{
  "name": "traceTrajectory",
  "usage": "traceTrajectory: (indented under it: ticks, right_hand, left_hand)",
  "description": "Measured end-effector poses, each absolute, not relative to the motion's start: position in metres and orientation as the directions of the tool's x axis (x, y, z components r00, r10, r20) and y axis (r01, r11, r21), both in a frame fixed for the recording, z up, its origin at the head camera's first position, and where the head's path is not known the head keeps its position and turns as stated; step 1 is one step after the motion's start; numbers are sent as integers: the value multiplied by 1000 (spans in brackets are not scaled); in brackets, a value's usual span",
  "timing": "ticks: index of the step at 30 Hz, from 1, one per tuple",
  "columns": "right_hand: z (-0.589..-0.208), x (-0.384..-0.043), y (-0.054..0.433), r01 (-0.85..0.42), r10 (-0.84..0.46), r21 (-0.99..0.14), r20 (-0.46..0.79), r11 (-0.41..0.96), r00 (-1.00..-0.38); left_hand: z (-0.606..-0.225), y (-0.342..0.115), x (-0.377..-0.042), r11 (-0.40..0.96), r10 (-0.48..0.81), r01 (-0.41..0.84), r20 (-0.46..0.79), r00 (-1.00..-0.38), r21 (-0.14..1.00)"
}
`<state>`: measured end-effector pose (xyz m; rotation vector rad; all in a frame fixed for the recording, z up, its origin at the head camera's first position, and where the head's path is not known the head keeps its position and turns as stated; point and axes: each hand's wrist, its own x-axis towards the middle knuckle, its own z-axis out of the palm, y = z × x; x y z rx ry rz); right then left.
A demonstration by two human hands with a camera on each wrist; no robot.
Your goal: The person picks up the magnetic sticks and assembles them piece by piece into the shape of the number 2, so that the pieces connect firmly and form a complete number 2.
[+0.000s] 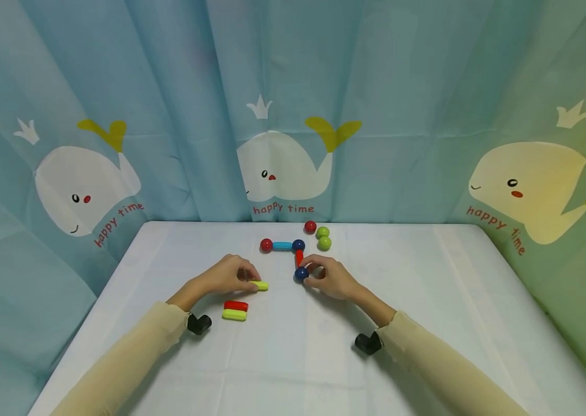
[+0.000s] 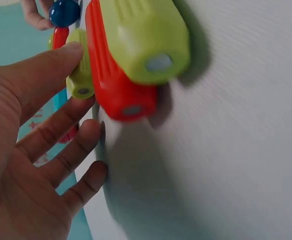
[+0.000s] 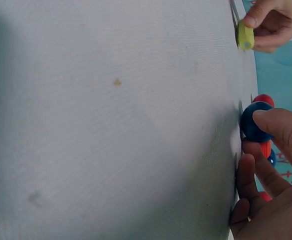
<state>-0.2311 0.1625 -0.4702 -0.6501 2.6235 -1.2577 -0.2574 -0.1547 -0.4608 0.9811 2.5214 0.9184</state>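
Observation:
My left hand (image 1: 230,274) pinches a yellow-green magnetic rod (image 1: 260,285) between thumb and index finger, close over the table. The other fingers spread out below it in the left wrist view. My right hand (image 1: 332,278) grips a dark blue ball (image 1: 301,274) with thumb and fingertips. That ball sits at the near end of a red rod (image 1: 299,257), which runs back to a second blue ball (image 1: 298,245). From there a light blue rod (image 1: 282,245) leads left to a red ball (image 1: 266,245).
Nearer than my left hand lie a red rod (image 1: 236,305) and a yellow-green rod (image 1: 234,315), side by side. Behind my right hand are a loose red ball (image 1: 310,227) and two green balls (image 1: 324,242). A curtain (image 1: 402,173) hangs along the table's far edge.

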Motion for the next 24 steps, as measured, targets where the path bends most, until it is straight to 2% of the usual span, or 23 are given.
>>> traceTrajectory:
  ticks: [4, 24]
  right_hand:
    - [-471, -233, 163, -321, -457, -773, 45, 547, -888]
    - [-470, -225, 158, -303, -398, -765, 66, 568, -915]
  left_hand:
    - [-461, -141, -263, 586, 665, 500, -25, -746, 638]
    - [-463, -97, -276, 560, 673, 539, 34, -739, 629]
